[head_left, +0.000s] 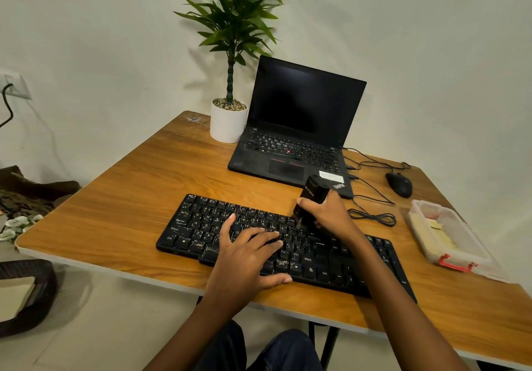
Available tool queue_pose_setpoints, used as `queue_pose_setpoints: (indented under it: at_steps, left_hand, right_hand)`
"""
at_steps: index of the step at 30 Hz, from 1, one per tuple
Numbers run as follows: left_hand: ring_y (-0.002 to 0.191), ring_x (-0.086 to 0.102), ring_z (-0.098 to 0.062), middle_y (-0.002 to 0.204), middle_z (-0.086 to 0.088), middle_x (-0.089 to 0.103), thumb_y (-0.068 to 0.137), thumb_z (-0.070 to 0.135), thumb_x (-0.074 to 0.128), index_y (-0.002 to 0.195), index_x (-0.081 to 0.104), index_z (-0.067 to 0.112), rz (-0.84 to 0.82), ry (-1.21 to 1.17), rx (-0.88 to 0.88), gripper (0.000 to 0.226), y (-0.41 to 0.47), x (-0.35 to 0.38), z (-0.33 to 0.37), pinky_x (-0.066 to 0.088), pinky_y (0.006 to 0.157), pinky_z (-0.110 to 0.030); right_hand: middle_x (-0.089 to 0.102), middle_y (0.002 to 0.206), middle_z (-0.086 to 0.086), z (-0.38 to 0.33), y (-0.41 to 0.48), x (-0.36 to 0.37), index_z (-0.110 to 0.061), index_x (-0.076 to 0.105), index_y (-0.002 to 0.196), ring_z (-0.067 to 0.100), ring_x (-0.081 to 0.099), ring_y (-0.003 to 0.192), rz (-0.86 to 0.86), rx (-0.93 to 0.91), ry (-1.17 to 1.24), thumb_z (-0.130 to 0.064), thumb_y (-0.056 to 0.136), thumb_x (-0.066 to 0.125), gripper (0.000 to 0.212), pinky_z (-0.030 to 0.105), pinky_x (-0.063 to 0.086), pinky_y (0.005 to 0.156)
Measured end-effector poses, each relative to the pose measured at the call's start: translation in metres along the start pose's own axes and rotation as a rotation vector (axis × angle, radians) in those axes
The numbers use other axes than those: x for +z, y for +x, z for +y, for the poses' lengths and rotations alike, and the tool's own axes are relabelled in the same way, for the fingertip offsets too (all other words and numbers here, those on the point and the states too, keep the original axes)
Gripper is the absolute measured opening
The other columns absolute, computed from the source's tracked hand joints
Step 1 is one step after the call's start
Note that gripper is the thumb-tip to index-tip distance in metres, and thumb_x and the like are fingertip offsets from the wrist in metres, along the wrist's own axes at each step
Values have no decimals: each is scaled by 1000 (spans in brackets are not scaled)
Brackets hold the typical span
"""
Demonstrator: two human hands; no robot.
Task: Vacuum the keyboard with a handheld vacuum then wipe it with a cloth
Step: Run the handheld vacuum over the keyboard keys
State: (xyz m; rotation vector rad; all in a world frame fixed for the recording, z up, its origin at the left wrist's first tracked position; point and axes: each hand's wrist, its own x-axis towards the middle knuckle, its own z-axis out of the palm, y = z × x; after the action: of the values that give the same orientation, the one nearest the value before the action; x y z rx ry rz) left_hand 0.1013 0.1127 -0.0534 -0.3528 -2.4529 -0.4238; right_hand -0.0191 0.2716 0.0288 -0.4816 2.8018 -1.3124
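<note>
Left hand (244, 258) on keyboard (195, 226); clear box (423, 235), perhaps cloth (443, 235) inside

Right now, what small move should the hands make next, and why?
Probably slide the vacuum along the key row: the right hand grips it nozzle-down on the keyboard near its middle, while the left hand rests flat on the keys, steadying it.

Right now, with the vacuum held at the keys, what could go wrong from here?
1. The left hand lies flat over the middle keys of the keyboard, so those may get skipped.
2. A looped cable lies just right of the handheld vacuum, which the right hand grips. A sweep that way might snag it.
</note>
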Motion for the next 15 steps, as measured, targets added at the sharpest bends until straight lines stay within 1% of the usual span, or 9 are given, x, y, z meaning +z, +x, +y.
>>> queue_pose_setpoints:
  at_steps: [1,3,4,5,7,9,11,13,15]
  left_hand:
    - [103,61,-8,109,14,67,75,74,43,102,71,29,-1,2,-1,60,0,0,0,12,110,-53]
    - [103,61,-8,109,14,67,74,74,43,101,72,29,1,1,0,60,0,0,0,13,109,-54]
    - [102,61,-8,109,14,67,74,74,44,101,72,29,4,-1,1,60,0,0,0,13,110,-54]
    - [103,61,-8,109,14,67,74,74,44,101,72,29,10,-4,1,60,0,0,0,12,110,-54]
    - [103,61,-8,109,14,67,73,73,45,101,72,28,17,-8,4,59,0,0,0,12,110,-54]
    - [102,61,-8,109,14,67,73,73,45,101,72,28,21,-9,9,59,1,1,0,12,110,-53]
    - [102,61,-8,109,14,67,74,73,45,101,72,28,21,-7,11,59,0,1,0,12,110,-53]
    - [103,61,-8,109,14,67,74,73,45,101,72,28,24,-10,11,59,0,1,-1,11,110,-53]
    - [103,61,-8,109,14,67,74,73,45,101,72,28,22,-9,10,59,0,1,-1,11,110,-53]
  right_hand:
    - [60,75,-7,2,1,-3,-16,54,84,5,59,67,12,4,-18,-18,84,63,10,13,43,53]
    - [58,83,-5,5,3,-13,-14,53,95,10,56,76,109,0,-25,-20,82,66,19,16,44,58]
    - [59,89,-1,8,4,-18,-13,53,101,12,57,78,134,9,17,-21,81,68,26,18,46,58]
    - [61,93,3,8,3,-23,-13,53,104,14,59,77,116,18,83,-22,80,69,31,19,48,55]
    - [63,94,7,7,-1,-33,-16,55,100,13,61,71,17,37,166,-19,79,70,26,19,51,52]
    - [62,88,1,3,-5,-42,-23,53,90,8,60,70,-116,37,104,-12,78,70,24,18,51,53]
    - [63,85,2,3,-3,-49,-20,54,87,8,60,66,-205,46,32,-7,77,71,24,17,49,50]
    - [63,87,10,2,-1,-52,-14,56,90,12,58,61,-250,43,-13,-6,75,72,23,20,47,49]
    - [63,86,12,0,2,-49,-14,56,92,18,57,62,-290,24,-48,-9,75,72,24,25,47,50]
